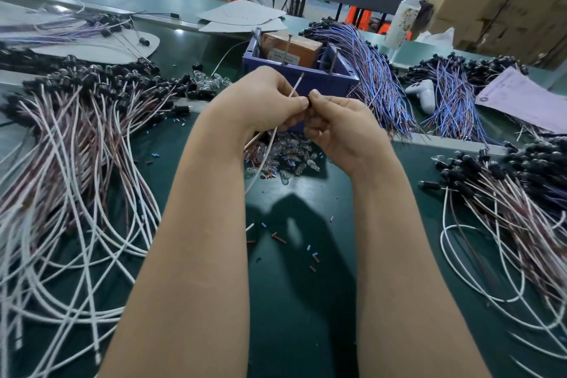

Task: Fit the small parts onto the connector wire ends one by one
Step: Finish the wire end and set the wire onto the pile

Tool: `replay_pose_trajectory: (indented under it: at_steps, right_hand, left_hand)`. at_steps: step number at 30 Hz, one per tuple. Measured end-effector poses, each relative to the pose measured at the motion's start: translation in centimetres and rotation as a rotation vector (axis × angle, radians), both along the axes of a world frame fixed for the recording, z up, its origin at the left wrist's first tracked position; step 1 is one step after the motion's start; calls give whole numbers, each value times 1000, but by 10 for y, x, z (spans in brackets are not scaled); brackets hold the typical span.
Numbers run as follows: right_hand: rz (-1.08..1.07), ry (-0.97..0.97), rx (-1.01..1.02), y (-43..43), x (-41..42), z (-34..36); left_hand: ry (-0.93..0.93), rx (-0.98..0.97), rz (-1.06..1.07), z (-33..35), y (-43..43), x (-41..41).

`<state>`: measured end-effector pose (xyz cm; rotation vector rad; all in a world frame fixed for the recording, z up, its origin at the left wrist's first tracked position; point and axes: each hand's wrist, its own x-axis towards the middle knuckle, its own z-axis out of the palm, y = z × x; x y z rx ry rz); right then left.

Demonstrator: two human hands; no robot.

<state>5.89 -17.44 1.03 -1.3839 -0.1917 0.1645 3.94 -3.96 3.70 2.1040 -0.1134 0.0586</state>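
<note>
Left hand [270, 101]: raised over the mat [291, 301], fingers curled, thumb and forefinger pinching one wire [295, 86].

Wire: pale, thin. One end stands up and tilts away above the left fingertips. The rest runs down through the fist and hangs below it towards the mat.

Right hand [334, 123]: raised beside the left, fingers curled in, fingertips touching the left thumb tip. Thumb and forefinger nip a part [308, 100].

Part: small, dark, mostly hidden between the two sets of fingertips, just beside the wire where the left hand pinches it. Whether it sits on the wire cannot be told.

Bulbs [285, 153]: loose pile of small clear glass ones on the mat, directly beneath the fingers.

Bin [331, 83]: blue plastic, just beyond the fingertips, holding an orange box [294, 46].

Left heap [76, 132]: white and reddish wires with black ends, well to the left of the fingers.

Right heap [506, 193]: the same sort, well to the right.

Blue bundle [374, 70]: blue and purple wires, beyond and right of the right fingers, against the bin.

Scraps [310, 247]: small blue and red bits on the mat, below the fingers, nearer the person.

Sheet [521, 98]: printed paper, far right.

Bottle [403, 15]: white, upright, beyond the blue bundle.
</note>
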Motion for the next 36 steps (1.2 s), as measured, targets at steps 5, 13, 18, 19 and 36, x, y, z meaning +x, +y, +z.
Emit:
replay_pose_trajectory:
  at_steps: [5,13,18,19,36]
  right_hand:
    - [5,33,-41,2,2,-7]
    - [-26,115,79,-3,5,-12]
    - [-280,129,-114,-13,5,-23]
    - [-270,72,-285,-7,4,-25]
    - [78,-70,-1422,3,-4,-15]
  left_hand:
    - [60,34,8,-5,0,1]
    - [98,100,-10,-5,2,-3]
    - [3,-121,31,3,17,-10]
    - [-46,-134,52,4,15,-9]
    - [-105,-168,-54,3,11,-12]
